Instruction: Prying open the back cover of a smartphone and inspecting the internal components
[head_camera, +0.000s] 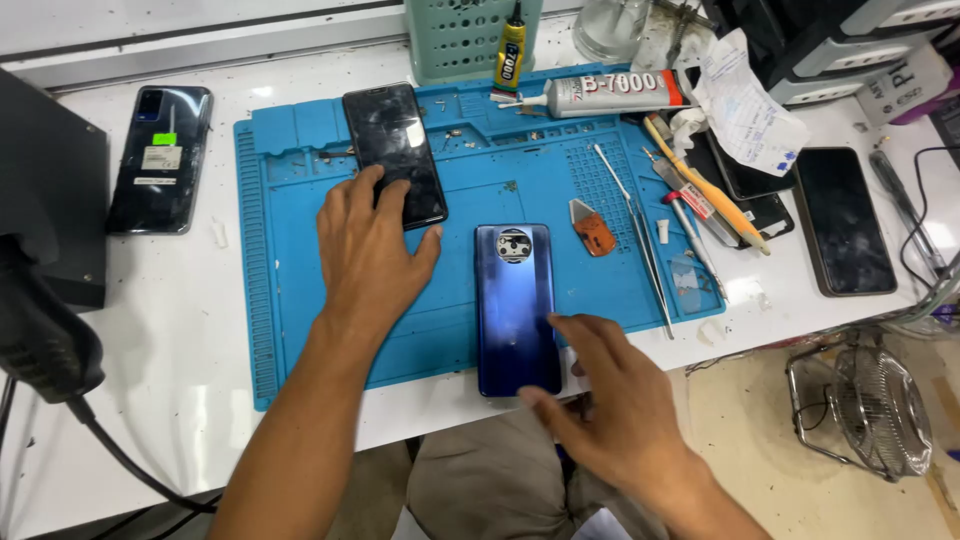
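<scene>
On the blue work mat (300, 330), which covers the middle of the white bench (180, 330), two phones lie near the person's hands. Left hand (370, 255) rests flat on the mat with its fingers spread, and the fingertips touch the lower part of a black phone (393, 150) that lies screen up toward the far side of the mat. This grip is open; it pinches nothing. Right hand (610, 400) hovers at the near edge of the mat, fingers loose and apart, just beside the lower right corner of a blue phone (515, 305). I cannot tell whether it touches the phone. The blue phone lies back side up at the near middle of the mat, its round camera part toward the far end.

Right of the blue phone, on the mat, there are a small orange pick (594, 230) and long metal tweezers (635, 240). At the far edge of the mat lies a white glue tube (610, 95). Left of the mat, on the bench, lies a dark phone (160, 160) with a label on its back.
</scene>
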